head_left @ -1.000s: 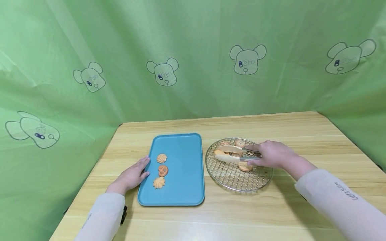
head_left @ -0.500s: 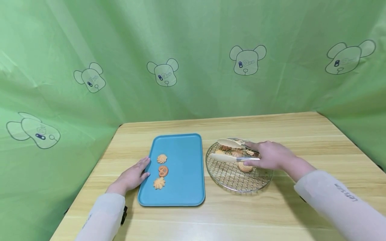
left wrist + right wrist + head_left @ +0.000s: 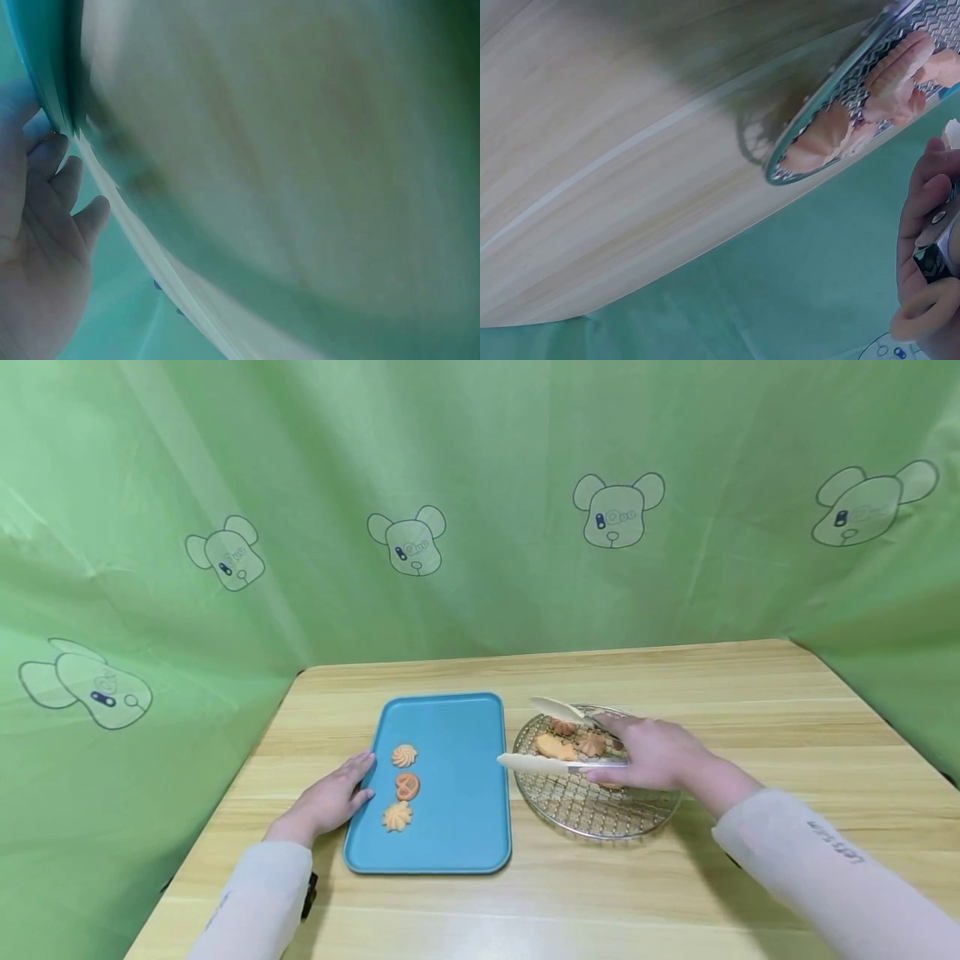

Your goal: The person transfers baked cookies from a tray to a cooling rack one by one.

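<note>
My right hand (image 3: 654,753) grips a pair of tongs (image 3: 534,763) with pale tips spread apart over the round wire rack (image 3: 577,821). Nothing is between the tips; the nearer one reaches the right rim of the blue tray (image 3: 457,843) as seen from above. On the rack lie a long golden cookie (image 3: 555,746), a brown flower cookie (image 3: 591,743) and other cookies partly hidden by hand and tongs. My left hand (image 3: 330,797) rests at the tray's left edge, fingers extended. A swirl cookie (image 3: 403,755), a pretzel cookie (image 3: 407,786) and a star-shaped cookie (image 3: 397,816) line the tray's left side.
Tray and rack stand side by side on a wooden table (image 3: 600,902). A green curtain (image 3: 495,593) with bear-head prints encloses the table's back and sides. In the right wrist view, several cookies (image 3: 821,139) show on the rack near its rim.
The tongs have spread wider and lifted off the cookies, uncovering the long golden one. My right hand has shifted slightly left. The left hand and the tray's cookies stay put.
</note>
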Action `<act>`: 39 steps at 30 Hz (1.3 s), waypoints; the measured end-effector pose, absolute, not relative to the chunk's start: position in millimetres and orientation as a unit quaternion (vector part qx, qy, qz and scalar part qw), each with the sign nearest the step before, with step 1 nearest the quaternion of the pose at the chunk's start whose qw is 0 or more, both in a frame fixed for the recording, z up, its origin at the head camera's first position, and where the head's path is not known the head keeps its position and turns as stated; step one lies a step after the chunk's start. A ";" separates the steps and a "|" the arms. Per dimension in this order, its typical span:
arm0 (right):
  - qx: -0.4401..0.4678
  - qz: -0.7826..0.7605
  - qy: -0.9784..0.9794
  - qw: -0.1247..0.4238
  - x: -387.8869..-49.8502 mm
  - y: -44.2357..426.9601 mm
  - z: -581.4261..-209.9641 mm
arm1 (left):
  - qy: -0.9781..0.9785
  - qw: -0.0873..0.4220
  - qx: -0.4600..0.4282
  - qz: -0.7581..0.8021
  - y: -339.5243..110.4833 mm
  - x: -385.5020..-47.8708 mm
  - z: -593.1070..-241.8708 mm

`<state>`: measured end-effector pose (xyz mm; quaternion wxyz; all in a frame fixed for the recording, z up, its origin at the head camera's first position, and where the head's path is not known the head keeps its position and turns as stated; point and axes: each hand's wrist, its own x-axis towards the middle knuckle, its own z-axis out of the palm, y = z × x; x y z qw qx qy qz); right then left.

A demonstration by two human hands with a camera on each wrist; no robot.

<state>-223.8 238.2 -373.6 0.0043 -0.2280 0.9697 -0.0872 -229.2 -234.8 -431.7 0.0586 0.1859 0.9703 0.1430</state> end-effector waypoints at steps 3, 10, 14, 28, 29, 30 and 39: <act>-0.233 -0.085 0.969 0.003 -224.3 231.5 -375.5 | 0.970 0.059 0.185 0.145 -234.9 -229.4 -431.6; -0.249 -0.083 0.965 -0.001 -224.9 211.5 -379.0 | 0.971 0.055 0.185 0.141 -236.6 -231.5 -433.8; -0.254 -0.083 0.964 0.011 -224.0 199.3 -380.2 | 0.971 0.056 0.187 0.140 -236.7 -231.5 -434.4; -0.299 -0.070 0.952 0.011 -212.7 162.3 -384.3 | 0.971 0.056 0.187 0.140 -234.3 -228.3 -427.1; -0.300 -0.074 0.951 0.015 -211.8 159.7 -384.2 | 0.971 0.056 0.187 0.139 -234.4 -228.3 -427.0; -0.302 -0.077 0.950 0.019 -210.9 156.9 -384.4 | 0.971 0.057 0.186 0.140 -234.4 -228.4 -427.2; -0.344 -0.094 0.934 0.015 -203.2 136.6 -386.9 | 0.970 0.056 0.187 0.143 -235.4 -229.5 -431.6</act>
